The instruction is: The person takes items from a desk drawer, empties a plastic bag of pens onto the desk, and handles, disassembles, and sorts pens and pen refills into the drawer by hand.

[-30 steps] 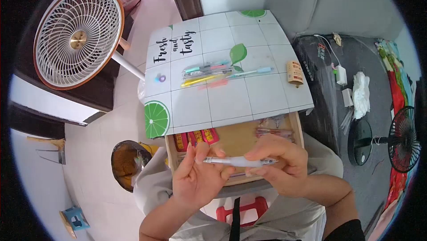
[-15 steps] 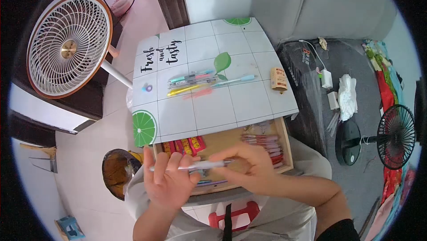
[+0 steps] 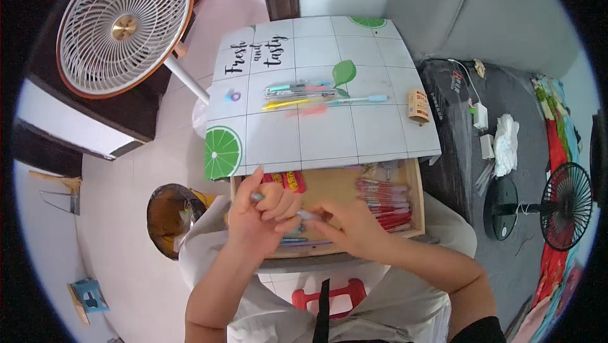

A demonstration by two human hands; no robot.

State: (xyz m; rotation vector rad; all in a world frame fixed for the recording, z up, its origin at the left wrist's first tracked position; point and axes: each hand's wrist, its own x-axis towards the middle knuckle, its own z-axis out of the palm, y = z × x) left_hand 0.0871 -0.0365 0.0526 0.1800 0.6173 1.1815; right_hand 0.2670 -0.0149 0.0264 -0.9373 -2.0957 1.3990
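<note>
My left hand (image 3: 261,216) is closed around the barrel of a pale pen (image 3: 309,215), one end of which shows by the thumb. On the pen's other end, the thumb and fingers of my right hand (image 3: 358,229) are pinched. Both hands are above the open wooden drawer (image 3: 335,197), and most of the pen is hidden by my left fingers. Inside the drawer lie red packets (image 3: 293,181) at the left and a row of red and pink pens (image 3: 386,203) at the right. Several more pens (image 3: 297,240) lie near its front, partly covered by my hands.
On the white tiled-pattern tabletop (image 3: 272,146) are a bunch of pens (image 3: 301,95), a small purple ring-like item (image 3: 235,97) and a tan carton (image 3: 418,105). A white fan (image 3: 125,28) stands left, a bin (image 3: 172,219) below it, a black fan (image 3: 565,207) at right.
My left fingers, spread out along the pen before, are now curled around it. My right hand still pinches its end. The whole view has shifted, with the table now farther right.
</note>
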